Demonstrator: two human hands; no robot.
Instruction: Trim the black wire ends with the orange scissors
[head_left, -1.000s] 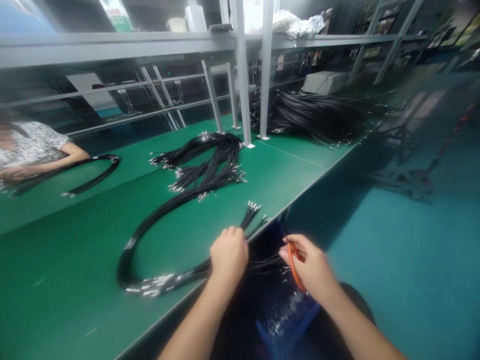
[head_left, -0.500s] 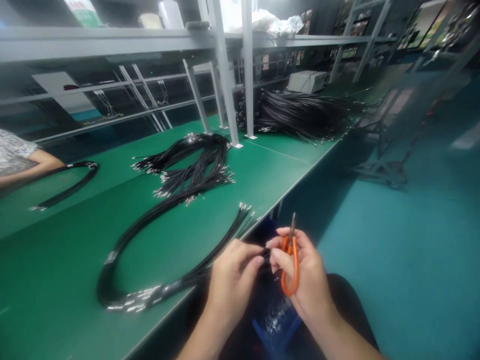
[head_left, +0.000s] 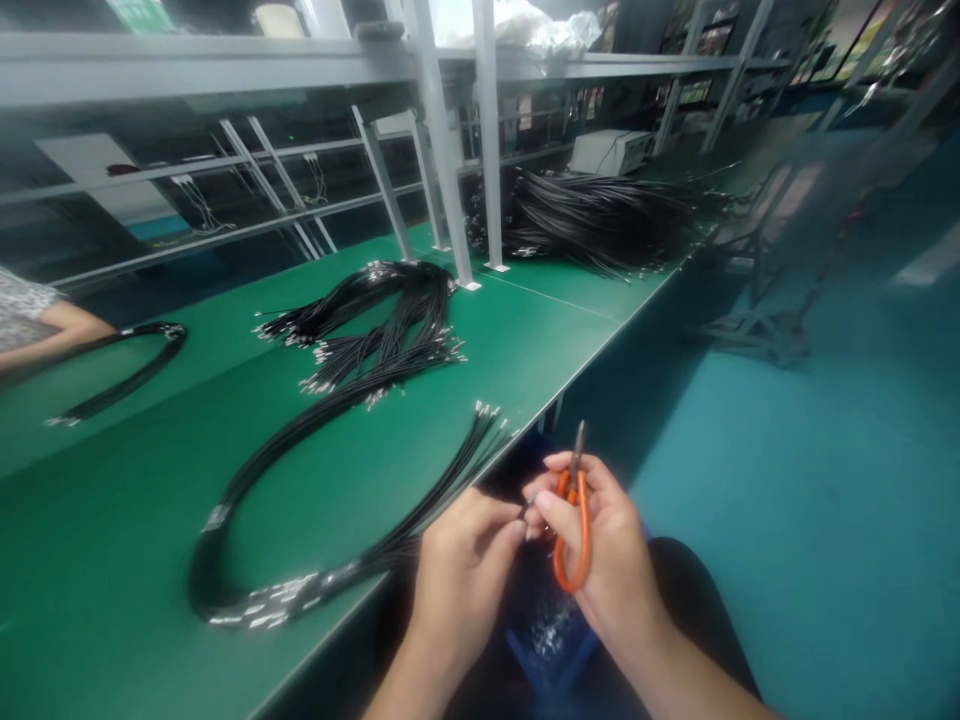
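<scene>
My left hand (head_left: 465, 560) pinches the end of a black cable between thumb and fingers, just past the table edge. My right hand (head_left: 600, 530) holds orange-handled scissors (head_left: 583, 545), blades pointing up and away, and its fingertips meet the cable end beside my left fingertips. What exactly the right fingertips grip is too small to tell. A long bundle of black cables (head_left: 281, 440) curves over the green table (head_left: 315, 510), with shiny wrapping (head_left: 277, 602) round its near bend. Its loose ends (head_left: 487, 412) lie by the table edge.
More black cables (head_left: 405, 310) lie behind the bundle, and a large pile (head_left: 600, 220) is farther back near a white box (head_left: 609, 152). Metal posts (head_left: 448, 160) rise from the table. A person's arm (head_left: 75, 325) rests at the left. A blue container (head_left: 551, 650) is below my hands.
The view has shifted slightly. My right hand and the scissors have moved a little left, and the fingertips of both hands are now closer together at the cable end.
</scene>
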